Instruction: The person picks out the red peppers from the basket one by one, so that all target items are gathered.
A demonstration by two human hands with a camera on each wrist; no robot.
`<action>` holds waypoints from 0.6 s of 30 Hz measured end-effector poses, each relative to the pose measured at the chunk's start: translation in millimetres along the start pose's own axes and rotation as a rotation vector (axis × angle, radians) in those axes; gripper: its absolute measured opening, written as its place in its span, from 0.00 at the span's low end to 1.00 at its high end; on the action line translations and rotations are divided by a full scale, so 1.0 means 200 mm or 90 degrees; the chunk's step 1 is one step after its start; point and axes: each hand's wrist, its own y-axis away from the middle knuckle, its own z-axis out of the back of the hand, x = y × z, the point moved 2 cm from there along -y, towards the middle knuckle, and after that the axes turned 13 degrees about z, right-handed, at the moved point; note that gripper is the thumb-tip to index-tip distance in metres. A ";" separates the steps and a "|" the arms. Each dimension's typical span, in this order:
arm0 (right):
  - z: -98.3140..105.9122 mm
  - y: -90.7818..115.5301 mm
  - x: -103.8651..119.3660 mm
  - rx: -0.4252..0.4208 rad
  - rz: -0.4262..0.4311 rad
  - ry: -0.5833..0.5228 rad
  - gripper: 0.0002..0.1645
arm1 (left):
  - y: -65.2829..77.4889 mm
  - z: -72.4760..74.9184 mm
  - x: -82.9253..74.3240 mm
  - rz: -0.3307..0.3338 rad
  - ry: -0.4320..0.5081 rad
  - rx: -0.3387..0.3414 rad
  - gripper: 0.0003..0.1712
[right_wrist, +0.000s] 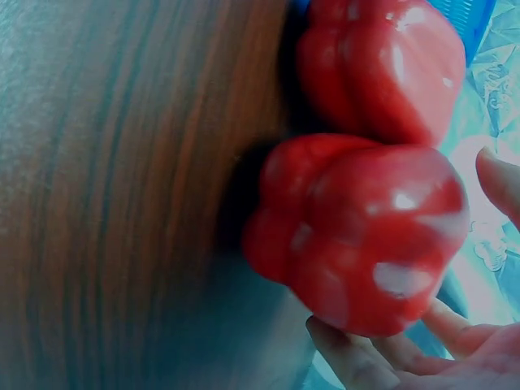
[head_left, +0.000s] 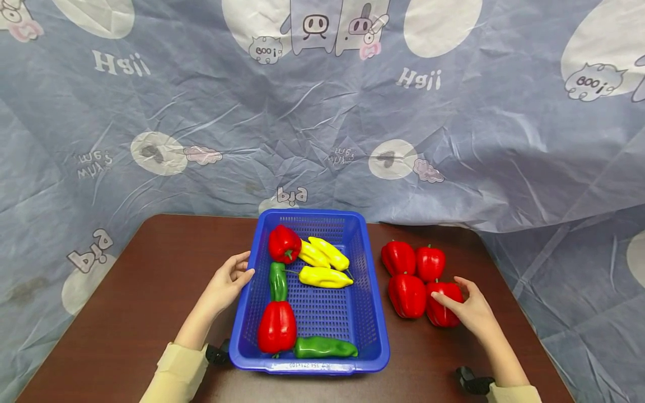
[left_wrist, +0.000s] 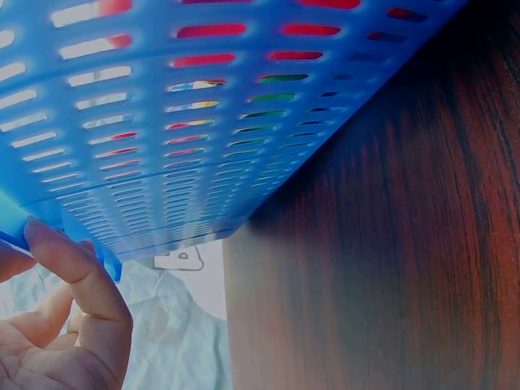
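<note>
Head view: the left hand [head_left: 228, 284] pinches the left rim of a blue rectangular perforated plastic basket [head_left: 322, 316]. The right hand [head_left: 472, 311] is unclosed, thumb apart, around a glossy red blocky bell pepper [head_left: 444, 311] on the dark brown wood-grain table [head_left: 186, 252], right of the basket.

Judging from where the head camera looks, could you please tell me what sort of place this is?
Probably a makeshift indoor recording corner: a wrinkled cartoon-printed sheet forms the backdrop, and a dark wood-grain table bears a blue perforated basket and red bell peppers.
</note>
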 end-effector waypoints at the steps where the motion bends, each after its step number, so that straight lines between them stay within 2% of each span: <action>1: 0.00 0.00 0.01 -0.004 0.004 -0.001 0.55 | 0.00 0.00 0.00 0.000 -0.001 0.000 0.31; 5: 0.03 0.01 0.04 -0.021 0.030 0.001 0.54 | 0.00 0.00 0.00 0.002 -0.001 -0.001 0.30; 10: 0.07 0.02 0.11 -0.067 0.059 0.033 0.53 | 0.00 0.00 0.00 -0.002 -0.001 -0.002 0.31; 18: 0.12 0.02 0.29 -0.119 0.115 0.038 0.49 | 0.00 0.00 0.00 -0.005 0.003 0.003 0.31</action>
